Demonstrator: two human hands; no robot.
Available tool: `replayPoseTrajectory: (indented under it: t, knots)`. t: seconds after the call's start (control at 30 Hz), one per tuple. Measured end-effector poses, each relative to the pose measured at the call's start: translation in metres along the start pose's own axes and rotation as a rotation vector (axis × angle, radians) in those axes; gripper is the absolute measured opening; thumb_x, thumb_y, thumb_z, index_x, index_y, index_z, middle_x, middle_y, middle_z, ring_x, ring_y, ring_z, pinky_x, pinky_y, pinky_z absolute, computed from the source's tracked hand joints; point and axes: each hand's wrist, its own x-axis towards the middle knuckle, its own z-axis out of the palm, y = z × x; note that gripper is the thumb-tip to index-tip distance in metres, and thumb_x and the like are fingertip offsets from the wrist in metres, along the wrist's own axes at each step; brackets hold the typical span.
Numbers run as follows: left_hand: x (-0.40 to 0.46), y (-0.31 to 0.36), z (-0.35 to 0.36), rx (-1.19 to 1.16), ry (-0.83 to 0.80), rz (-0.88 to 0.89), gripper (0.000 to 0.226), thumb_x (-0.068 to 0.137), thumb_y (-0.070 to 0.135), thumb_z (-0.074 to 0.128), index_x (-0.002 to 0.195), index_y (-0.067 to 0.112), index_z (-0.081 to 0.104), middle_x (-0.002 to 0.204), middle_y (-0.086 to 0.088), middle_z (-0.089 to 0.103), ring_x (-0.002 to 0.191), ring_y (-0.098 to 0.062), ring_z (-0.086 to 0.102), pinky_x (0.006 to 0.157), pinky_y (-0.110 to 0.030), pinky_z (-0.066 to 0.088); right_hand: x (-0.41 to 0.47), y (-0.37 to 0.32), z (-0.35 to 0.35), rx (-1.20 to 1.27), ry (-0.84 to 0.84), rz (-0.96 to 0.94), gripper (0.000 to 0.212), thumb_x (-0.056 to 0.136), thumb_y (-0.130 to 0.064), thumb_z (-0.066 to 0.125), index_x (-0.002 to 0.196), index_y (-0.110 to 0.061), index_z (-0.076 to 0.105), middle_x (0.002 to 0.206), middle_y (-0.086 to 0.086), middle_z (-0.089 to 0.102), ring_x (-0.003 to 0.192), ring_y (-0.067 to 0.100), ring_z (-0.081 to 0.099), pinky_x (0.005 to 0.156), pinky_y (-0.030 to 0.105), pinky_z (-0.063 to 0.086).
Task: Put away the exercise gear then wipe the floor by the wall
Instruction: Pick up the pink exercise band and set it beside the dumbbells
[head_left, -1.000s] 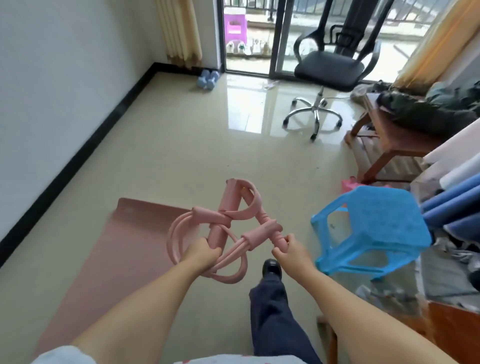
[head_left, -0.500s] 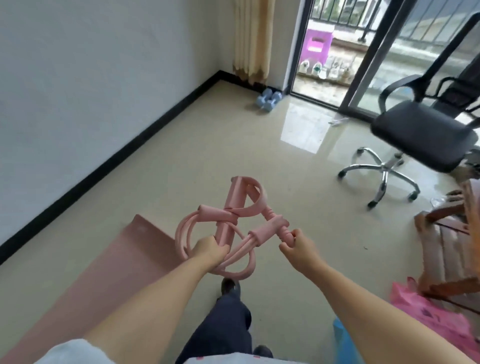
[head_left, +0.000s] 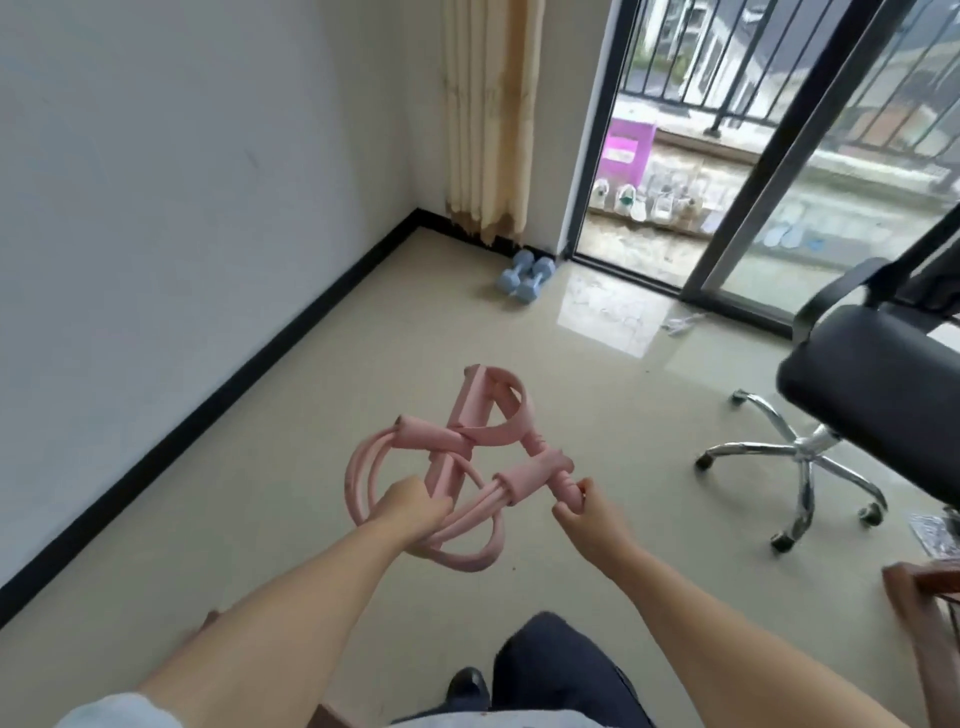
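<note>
The pink resistance band (head_left: 457, 467), held in the air above the floor (head_left: 311, 415), looks light, soft and springy; the left hand (head_left: 413, 512) grasps its bundled tubes and the right hand (head_left: 587, 512) pinches one end, the padded handles being the surest grip.

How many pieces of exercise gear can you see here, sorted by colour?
Pink: 1, the resistance band, held by the left hand and right hand.
Blue: 2, the dumbbells on the floor by the curtain.
Total: 3
</note>
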Motion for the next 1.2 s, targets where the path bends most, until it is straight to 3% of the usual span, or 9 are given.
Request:
replayPoseTrajectory:
  t: [0.23,0.47,0.63,0.7,0.9,1.0,1.13,1.2]
  knots:
    - [0.158,0.075,-0.084,-0.021,0.026,-0.053,0.034,0.090,0.041,0.044,0.088,0.011,0.063,0.077,-0.002,0.062,0.069,-0.019,0.058,0.057,-0.028,0.041,0.186,-0.096,-0.023,-0.043,-0.082,-0.034,0.016,0.089,-0.023,0.049,0.100,-0.013,0.046,0.084,0.001,0.057,0.079,0.023,0.055,0.067,0.030,0.039]
    - [0.301,0.168,-0.184,-0.083,0.050,-0.126,0.038,0.090,0.042,0.041,0.093,0.012,0.065,0.086,-0.006,0.069,0.082,-0.026,0.065,0.075,-0.033,0.051,0.362,-0.213,-0.075,-0.178,-0.089,-0.084,0.011,0.092,-0.021,0.044,0.098,-0.012,0.041,0.089,0.005,0.054,0.077,0.023,0.049,0.066,0.029,0.034]
    - [0.397,0.200,-0.252,-0.116,0.032,-0.186,0.038,0.093,0.043,0.041,0.091,0.012,0.064,0.085,-0.005,0.067,0.081,-0.023,0.063,0.074,-0.032,0.048,0.466,-0.293,-0.073,-0.203,-0.109,-0.101,0.010,0.094,-0.020,0.042,0.094,-0.011,0.039,0.091,0.008,0.055,0.088,0.030,0.057,0.066,0.028,0.034]
    - [0.444,0.208,-0.280,-0.091,0.019,-0.178,0.035,0.092,0.041,0.044,0.094,0.013,0.064,0.088,-0.004,0.067,0.083,-0.024,0.062,0.074,-0.031,0.047,0.508,-0.323,-0.065,-0.189,-0.117,-0.097,0.010,0.095,-0.020,0.042,0.095,-0.010,0.039,0.093,0.010,0.056,0.082,0.028,0.054,0.066,0.027,0.036]
    - [0.589,0.252,-0.388,0.097,0.029,-0.051,0.041,0.096,0.042,0.036,0.084,0.012,0.061,0.084,-0.004,0.063,0.084,-0.024,0.059,0.076,-0.032,0.040,0.629,-0.423,-0.044,-0.051,-0.025,0.021,0.015,0.096,-0.025,0.041,0.095,-0.010,0.038,0.075,-0.001,0.045,0.071,0.024,0.051,0.063,0.033,0.043]
    - [0.645,0.280,-0.442,0.140,-0.014,-0.021,0.043,0.098,0.041,0.033,0.076,0.013,0.058,0.077,-0.003,0.061,0.080,-0.022,0.057,0.075,-0.031,0.039,0.674,-0.469,-0.040,-0.005,-0.001,0.099,0.019,0.095,-0.031,0.042,0.096,-0.012,0.039,0.078,0.000,0.047,0.069,0.025,0.052,0.064,0.034,0.046]
    - [0.709,0.319,-0.480,0.183,-0.131,0.010,0.039,0.098,0.040,0.035,0.080,0.013,0.057,0.079,-0.003,0.062,0.074,-0.020,0.058,0.072,-0.030,0.042,0.727,-0.501,-0.049,0.154,0.027,0.192,0.019,0.097,-0.030,0.040,0.098,-0.011,0.041,0.076,-0.002,0.046,0.060,0.013,0.047,0.048,0.027,0.036]
    - [0.743,0.336,-0.485,0.202,-0.195,0.015,0.034,0.097,0.039,0.038,0.079,0.015,0.056,0.075,-0.002,0.060,0.072,-0.019,0.058,0.071,-0.030,0.043,0.756,-0.504,-0.054,0.183,0.026,0.242,0.017,0.096,-0.028,0.041,0.096,-0.011,0.042,0.075,-0.003,0.046,0.060,0.011,0.046,0.047,0.025,0.033]
